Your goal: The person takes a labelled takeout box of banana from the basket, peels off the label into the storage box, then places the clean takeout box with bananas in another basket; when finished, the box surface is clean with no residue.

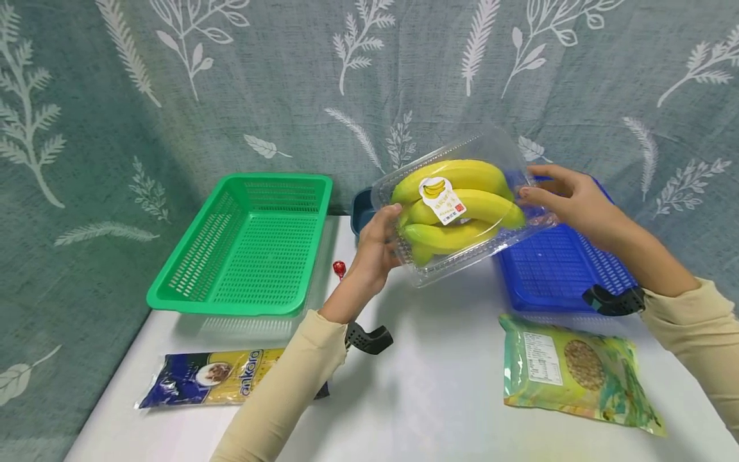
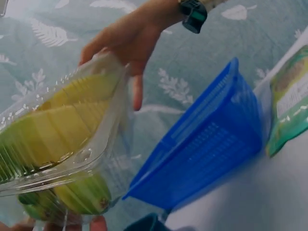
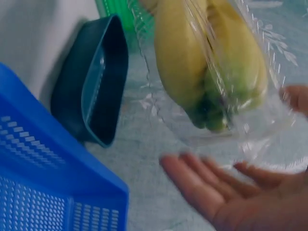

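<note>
A clear plastic box of bananas [image 1: 462,199] with a white label is held up tilted over the table, its right end higher. My left hand [image 1: 375,247] grips its left end, thumb on the near side; in the left wrist view its fingertips [image 2: 98,224] show under the box. At the other end is my right hand [image 1: 577,199], its fingers [image 3: 192,183] spread and straight beside the plastic in the right wrist view. Behind and below that end stands a blue basket [image 1: 543,263], partly hidden by the box and my right arm.
A green basket [image 1: 231,308] stands at the left, with a dark teal container [image 3: 72,82] behind my left hand. A red-wrapped lollipop [image 1: 339,268] lies between. In front are an ankara pasta packet [image 1: 213,378], partly under my left sleeve, and a green-yellow bag [image 1: 577,372] at right.
</note>
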### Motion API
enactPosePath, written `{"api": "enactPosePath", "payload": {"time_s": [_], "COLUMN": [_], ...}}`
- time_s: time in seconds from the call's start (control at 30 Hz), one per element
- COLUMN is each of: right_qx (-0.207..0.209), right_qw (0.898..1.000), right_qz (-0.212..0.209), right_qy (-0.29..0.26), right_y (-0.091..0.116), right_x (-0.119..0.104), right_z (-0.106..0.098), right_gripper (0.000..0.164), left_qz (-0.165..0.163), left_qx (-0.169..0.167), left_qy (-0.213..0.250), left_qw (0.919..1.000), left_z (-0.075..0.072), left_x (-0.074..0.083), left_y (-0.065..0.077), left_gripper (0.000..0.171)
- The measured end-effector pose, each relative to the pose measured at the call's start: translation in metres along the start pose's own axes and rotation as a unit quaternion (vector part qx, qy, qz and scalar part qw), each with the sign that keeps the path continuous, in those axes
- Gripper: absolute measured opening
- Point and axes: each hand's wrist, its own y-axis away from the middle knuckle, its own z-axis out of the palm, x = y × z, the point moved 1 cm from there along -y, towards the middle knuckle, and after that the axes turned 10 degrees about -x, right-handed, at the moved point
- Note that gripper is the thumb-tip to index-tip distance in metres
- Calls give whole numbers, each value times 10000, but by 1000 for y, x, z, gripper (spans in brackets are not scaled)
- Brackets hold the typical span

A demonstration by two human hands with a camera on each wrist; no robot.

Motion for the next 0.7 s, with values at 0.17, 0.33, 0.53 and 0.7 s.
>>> {"api": "enactPosePath", "payload": {"time_s": [0.17, 0.33, 0.53, 0.7], "right_qx": [-396, -297, -166, -75], "right_qw": [9969, 9957, 9965, 9966], "right_qz": [-427, -458, -173, -207], "right_qy": [-527, -752, -799, -798], "right_y": [1, 2, 7, 13], "right_x": [-1, -3, -4, -5], "right_z": [14, 25, 35, 47], "right_gripper": [51, 51, 62, 61], "left_qz": [-148, 7, 512, 496], "left_qx": [-235, -369, -461, -569], "left_qy": [-227, -262, -489, -1133], "left_qw": [9994, 9990, 9964, 9907], "left_z": [-8, -17, -26, -30], "left_x": [10, 19, 30, 37], "left_y": [6, 11, 21, 31], "left_gripper": [82, 84, 77, 71]}}
